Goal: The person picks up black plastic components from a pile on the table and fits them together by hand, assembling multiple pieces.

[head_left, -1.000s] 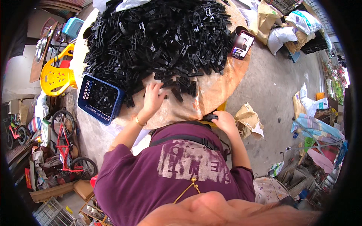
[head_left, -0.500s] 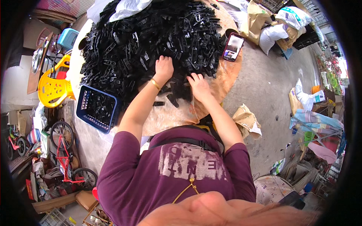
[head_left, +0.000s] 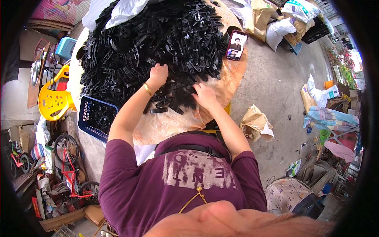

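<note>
A large heap of black plastic pieces (head_left: pixel 154 35), long and narrow with slots, covers most of the round table (head_left: pixel 158 128) in front of me. My left hand (head_left: pixel 159 75) is at the near side of the heap, its fingers curled down; whatever they hold is hidden. To its right, my right hand (head_left: pixel 204 94) reaches in with fingers apart, the tips touching black pieces by the heap's near right edge. A few loose pieces (head_left: pixel 158 110) lie on the tabletop between my forearms. Left of my left forearm, a dark blue plastic basket (head_left: pixel 81 114) has more black pieces inside.
A phone (head_left: pixel 237 45) with a lit screen leans at the table's right edge. White plastic sheeting (head_left: pixel 125 14) lies over the heap's far side. A yellow chair (head_left: pixel 55 98) and a red bicycle (head_left: pixel 68 173) stand left. Crumpled brown paper (head_left: pixel 254 122) is on the floor at right.
The view has shifted, so the table sits slightly further left. More loose pieces show between my hands. My right hand's fingers have moved in against the black pieces.
</note>
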{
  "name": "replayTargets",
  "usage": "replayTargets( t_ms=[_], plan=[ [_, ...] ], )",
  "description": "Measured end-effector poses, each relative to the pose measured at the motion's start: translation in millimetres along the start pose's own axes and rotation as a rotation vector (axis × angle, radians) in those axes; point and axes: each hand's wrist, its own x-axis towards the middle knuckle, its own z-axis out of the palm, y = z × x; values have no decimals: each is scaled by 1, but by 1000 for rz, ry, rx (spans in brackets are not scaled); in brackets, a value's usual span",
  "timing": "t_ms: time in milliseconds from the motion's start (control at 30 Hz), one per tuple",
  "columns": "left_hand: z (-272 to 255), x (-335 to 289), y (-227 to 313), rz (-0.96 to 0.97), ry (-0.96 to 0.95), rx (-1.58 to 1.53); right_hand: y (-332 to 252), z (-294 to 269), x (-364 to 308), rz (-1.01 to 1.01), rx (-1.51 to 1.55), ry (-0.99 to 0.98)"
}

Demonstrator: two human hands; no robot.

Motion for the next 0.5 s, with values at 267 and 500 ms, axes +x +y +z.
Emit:
replayTargets(
  t_ms=[267, 500],
  plan=[
    [-27, -50, -3, -54, 275, -522, -9, -10, -8, 81, 125, 49],
    [-1, -105, 26, -475, -222, -2096, -38, -23, -17, 214, 1212, -74]
  ],
)
